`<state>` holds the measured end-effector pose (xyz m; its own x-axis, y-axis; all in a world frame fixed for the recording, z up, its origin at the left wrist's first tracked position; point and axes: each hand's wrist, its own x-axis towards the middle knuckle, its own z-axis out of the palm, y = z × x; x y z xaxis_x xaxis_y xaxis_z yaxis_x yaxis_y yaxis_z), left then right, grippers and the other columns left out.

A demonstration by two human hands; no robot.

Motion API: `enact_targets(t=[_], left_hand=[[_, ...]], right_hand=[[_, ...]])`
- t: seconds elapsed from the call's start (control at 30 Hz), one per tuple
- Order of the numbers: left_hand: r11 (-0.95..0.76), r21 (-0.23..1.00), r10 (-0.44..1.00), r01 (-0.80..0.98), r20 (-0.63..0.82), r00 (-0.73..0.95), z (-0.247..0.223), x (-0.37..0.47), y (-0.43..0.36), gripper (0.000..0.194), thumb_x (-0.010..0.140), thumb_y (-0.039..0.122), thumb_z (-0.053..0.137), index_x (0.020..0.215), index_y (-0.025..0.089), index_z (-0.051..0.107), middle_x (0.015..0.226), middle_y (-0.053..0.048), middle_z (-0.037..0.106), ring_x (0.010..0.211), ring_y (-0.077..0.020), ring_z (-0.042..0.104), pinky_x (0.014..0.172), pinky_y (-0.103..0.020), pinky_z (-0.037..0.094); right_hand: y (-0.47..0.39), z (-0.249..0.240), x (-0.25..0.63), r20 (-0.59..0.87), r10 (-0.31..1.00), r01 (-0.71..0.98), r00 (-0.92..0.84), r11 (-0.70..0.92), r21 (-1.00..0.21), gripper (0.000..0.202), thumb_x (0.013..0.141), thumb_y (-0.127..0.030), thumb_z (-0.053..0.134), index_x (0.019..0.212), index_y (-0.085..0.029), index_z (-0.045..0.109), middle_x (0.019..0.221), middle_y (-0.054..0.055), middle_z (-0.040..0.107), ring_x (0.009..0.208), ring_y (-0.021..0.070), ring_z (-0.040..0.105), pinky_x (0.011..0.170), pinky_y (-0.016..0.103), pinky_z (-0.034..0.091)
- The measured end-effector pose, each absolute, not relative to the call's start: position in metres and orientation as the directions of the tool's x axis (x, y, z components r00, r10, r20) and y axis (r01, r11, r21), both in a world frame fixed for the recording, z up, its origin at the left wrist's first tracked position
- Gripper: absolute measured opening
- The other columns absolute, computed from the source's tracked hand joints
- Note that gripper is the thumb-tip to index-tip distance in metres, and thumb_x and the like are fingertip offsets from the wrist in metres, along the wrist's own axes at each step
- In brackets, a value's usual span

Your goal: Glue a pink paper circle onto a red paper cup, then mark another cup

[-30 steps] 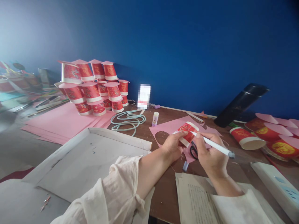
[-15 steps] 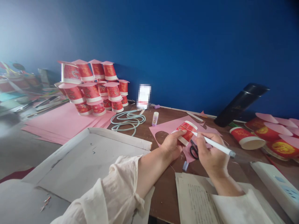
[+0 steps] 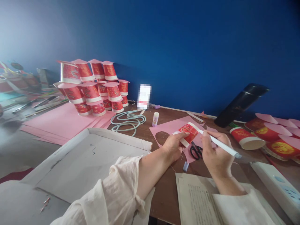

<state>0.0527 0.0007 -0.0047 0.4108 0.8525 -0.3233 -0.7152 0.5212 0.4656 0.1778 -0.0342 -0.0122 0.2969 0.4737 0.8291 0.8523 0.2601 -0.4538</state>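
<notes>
My left hand (image 3: 173, 146) is closed around a red paper cup (image 3: 191, 131) with a white rim, tipped on its side. In my right hand (image 3: 217, 151) is a white pen (image 3: 223, 146), its tip close to the cup's upper right edge; whether it touches I cannot tell. Under the cup lies a pink sheet (image 3: 156, 129) with round holes cut in it. Black-handled scissors (image 3: 195, 152) rest on this sheet, between my hands. A glue stick (image 3: 155, 119) stands upright at the sheet's left edge.
Red cups with pink tops (image 3: 91, 92) are stacked at the left behind pink paper (image 3: 63, 122). A coiled cable (image 3: 127, 120) and a phone (image 3: 144, 96) are mid-table. At right are a black bottle (image 3: 241, 104), a lying cup (image 3: 247, 138), a power strip (image 3: 277, 184); an open book (image 3: 197, 197) lies in front.
My right hand and the pen have moved slightly right, away from the cup's face towards its edge. The cup has turned a little in my left hand, and more of the scissors shows.
</notes>
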Motion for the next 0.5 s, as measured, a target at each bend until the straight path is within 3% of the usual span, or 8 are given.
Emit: enact_targets(t=[0.5], left_hand=[[0.525,0.487,0.851,-0.698,-0.308,0.425,-0.0059,0.0525,0.0006,0.008,0.075,0.006,0.064,0.078,0.011,0.070,0.080,-0.008,0.072,0.075,-0.0162,0.066,0.083,-0.028,0.049]], right_hand=[[-0.0329,-0.0140,0.1792,0.814,0.512,0.853,0.276,0.259,-0.452,0.022,0.087,-0.037,0.061,0.086,-0.016,0.067,0.080,0.009,0.071,0.077,0.0219,0.067,0.073,0.036,0.053]])
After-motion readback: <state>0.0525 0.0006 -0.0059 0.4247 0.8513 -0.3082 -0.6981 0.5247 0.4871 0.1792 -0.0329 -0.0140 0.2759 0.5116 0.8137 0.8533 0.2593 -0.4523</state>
